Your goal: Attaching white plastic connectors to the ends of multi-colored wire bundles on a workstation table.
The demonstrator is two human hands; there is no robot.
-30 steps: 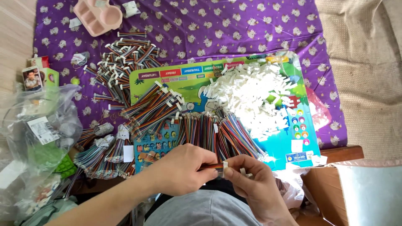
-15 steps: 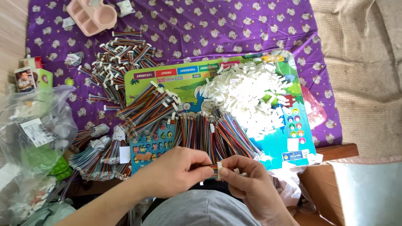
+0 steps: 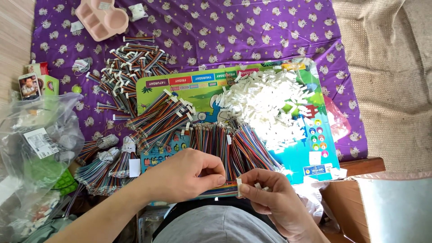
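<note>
Your left hand [image 3: 189,175] pinches multicoloured ribbon cable [image 3: 227,183], lying flat, horizontal between both hands. Your right hand [image 3: 274,198] pinches small white connector [image 3: 239,186] at cable's end, upright, just above your lap.

The person is wearing no gloves, rings or wrist-bands: both hands are showing bare, the left hand [image 3: 186,173] and the right hand [image 3: 274,200] alike. The left forearm [image 3: 103,216] is showing no sleeve along its whole visible length, and the right wrist is bare too. Just below the hands, a grey garment [image 3: 216,227] of soft, plain cloth is covering the person's lap or belly, with no pattern showing.
</note>
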